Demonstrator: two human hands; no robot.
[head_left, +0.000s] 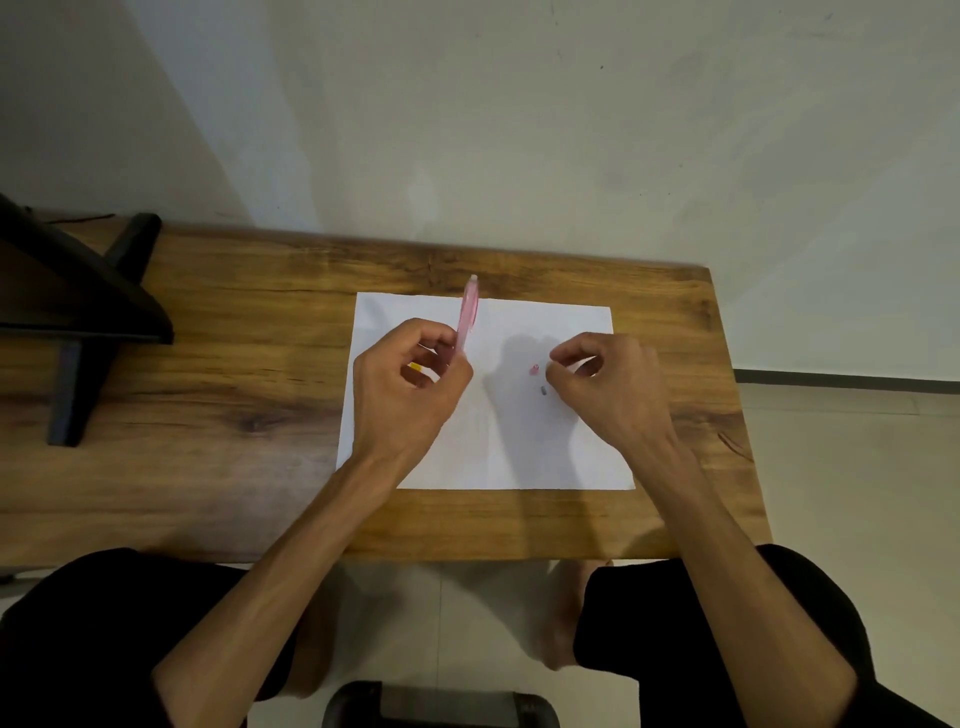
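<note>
Head view: my left hand (410, 379) grips the pink pen (469, 312) by its lower barrel, above the paper (519, 457). Light, slick plastic, so I'd hold mid-barrel. My right hand (602, 379) curls beside the small pink part (535, 370); whether it pinches anything, I cannot tell.

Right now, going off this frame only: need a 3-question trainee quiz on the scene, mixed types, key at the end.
1. Multiple choice: which side grips the pink pen? A) left B) right C) neither
2. True or false: the black stand stands on the wooden table, off the white sheet.
3. Fill in: the small pink piece and the small grey piece lie on the sheet beside the ____ hand.

Key: 1 A, the left hand; 2 true; 3 right, the right hand.
</note>
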